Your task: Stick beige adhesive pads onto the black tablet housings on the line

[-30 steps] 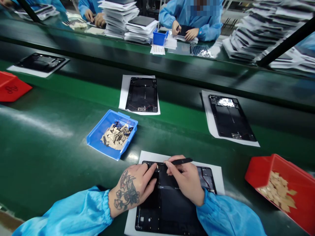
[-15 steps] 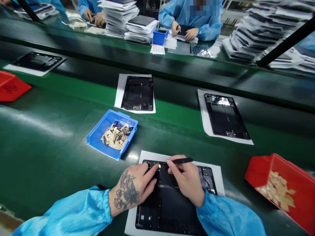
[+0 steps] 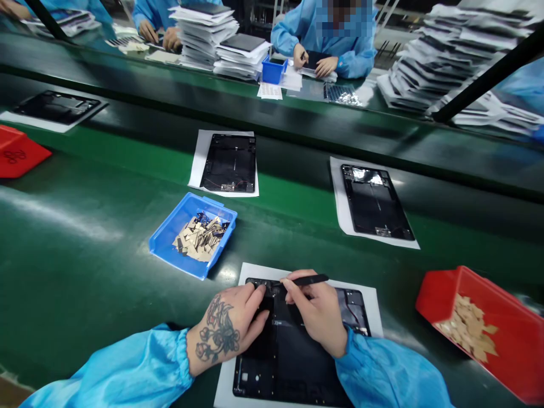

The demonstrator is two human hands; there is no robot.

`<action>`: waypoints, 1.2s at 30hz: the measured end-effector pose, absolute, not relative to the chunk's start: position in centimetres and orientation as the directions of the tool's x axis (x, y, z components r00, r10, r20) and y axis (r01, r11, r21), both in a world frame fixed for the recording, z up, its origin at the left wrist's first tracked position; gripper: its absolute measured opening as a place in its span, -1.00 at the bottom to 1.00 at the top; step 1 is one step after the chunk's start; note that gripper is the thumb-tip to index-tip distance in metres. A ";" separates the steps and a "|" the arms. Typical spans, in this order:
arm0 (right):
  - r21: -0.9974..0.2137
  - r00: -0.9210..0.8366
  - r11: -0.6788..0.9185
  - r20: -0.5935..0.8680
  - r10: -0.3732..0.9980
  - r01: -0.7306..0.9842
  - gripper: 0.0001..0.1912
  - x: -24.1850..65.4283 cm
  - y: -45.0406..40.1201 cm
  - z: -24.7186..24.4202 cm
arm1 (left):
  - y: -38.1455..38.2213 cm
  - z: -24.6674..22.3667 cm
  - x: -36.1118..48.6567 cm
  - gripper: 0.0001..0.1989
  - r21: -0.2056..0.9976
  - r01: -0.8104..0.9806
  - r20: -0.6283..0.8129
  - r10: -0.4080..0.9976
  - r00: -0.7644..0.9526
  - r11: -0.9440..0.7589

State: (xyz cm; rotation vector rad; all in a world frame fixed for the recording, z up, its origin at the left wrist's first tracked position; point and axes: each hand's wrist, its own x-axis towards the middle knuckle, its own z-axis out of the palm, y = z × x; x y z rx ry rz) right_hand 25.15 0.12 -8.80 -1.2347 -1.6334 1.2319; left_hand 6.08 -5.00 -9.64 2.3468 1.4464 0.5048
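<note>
An opened black tablet housing (image 3: 310,368) lies on a white sheet (image 3: 225,385) in front of me. My left hand (image 3: 232,326), tattooed on its back, rests over the housing's upper left part. Its index fingertip touches down near the top edge, and the thumb is spread away from it. In my right hand (image 3: 317,309) is a slim black tool that looks like tweezers (image 3: 312,279), pinched between thumb and fingers. The tip points left, close to my left index finger at the top edge. What lies under the fingertips is too small to make out.
Beyond the housing stands a blue bin (image 3: 170,243) of small flat pieces. A red bin (image 3: 510,340) with tan pieces is at right, another red bin (image 3: 21,153) at left. Tablet housings (image 3: 232,161) on sheets lie on the green belt (image 3: 293,198). Co-workers (image 3: 289,34) sit opposite.
The housings on the belt have shifted left. My view has moved slightly. My left index finger has drawn back a little, and the tool tip stays near the same top edge.
</note>
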 end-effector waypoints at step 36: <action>-0.659 -0.437 0.216 -0.191 0.879 0.721 -0.75 23.6 1.3 -7.7 | -5.2 -9.5 5.6 -0.64 0.475 0.762 0.134 0.892 0.432 -0.440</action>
